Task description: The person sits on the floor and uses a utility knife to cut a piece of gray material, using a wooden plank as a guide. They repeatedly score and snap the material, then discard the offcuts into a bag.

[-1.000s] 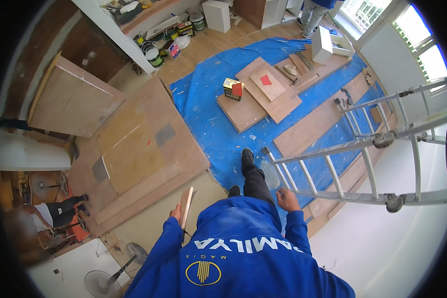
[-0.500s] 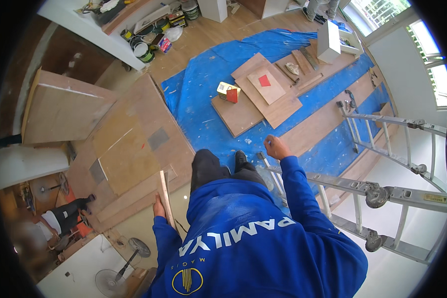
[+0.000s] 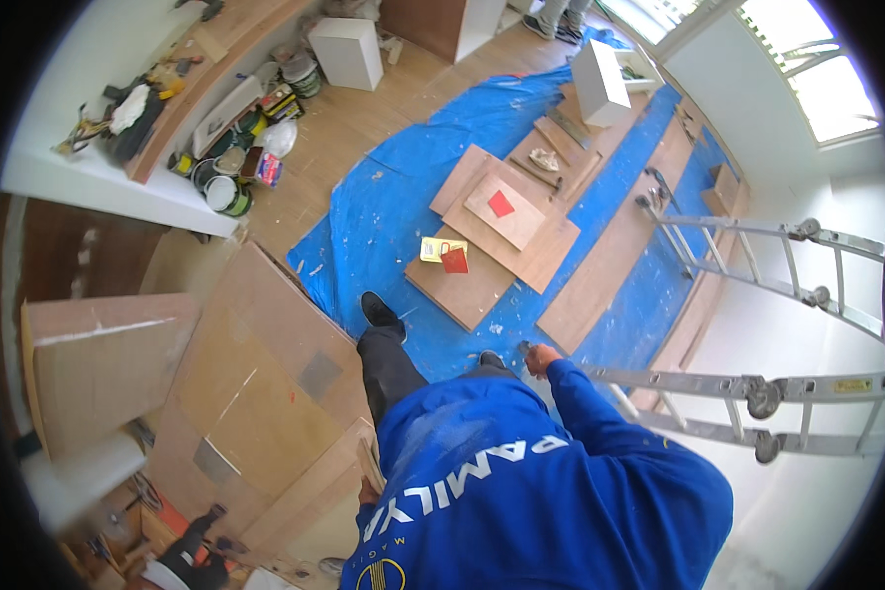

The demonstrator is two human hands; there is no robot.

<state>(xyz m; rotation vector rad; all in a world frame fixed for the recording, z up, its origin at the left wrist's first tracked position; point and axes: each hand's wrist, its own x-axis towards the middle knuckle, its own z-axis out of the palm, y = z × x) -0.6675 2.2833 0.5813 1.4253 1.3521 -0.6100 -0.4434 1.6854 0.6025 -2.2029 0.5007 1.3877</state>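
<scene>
Blue-sleeved right hand (image 3: 539, 359) grips a ladder (image 3: 757, 393) rail; left hand (image 3: 368, 489), mostly hidden, touches a wooden strip (image 3: 368, 462), grip unclear.

A paint-flecked blue tarpaulin (image 3: 383, 206) covers the middle of the wooden floor (image 3: 364, 118), with brown boards (image 3: 462, 287) stacked across its centre. A red square (image 3: 501, 204) lies on the topmost board, and a yellow-and-red packet (image 3: 444, 254) sits on the lowest one. A long plank (image 3: 619, 246) runs beside the stack. An open white box (image 3: 600, 84) stands at the tarpaulin's far edge. Paint tins (image 3: 228, 192) crowd the floor under a white shelf (image 3: 98, 182). Flattened cardboard sheets (image 3: 256, 383) overlap the tarpaulin's near left edge.
</scene>
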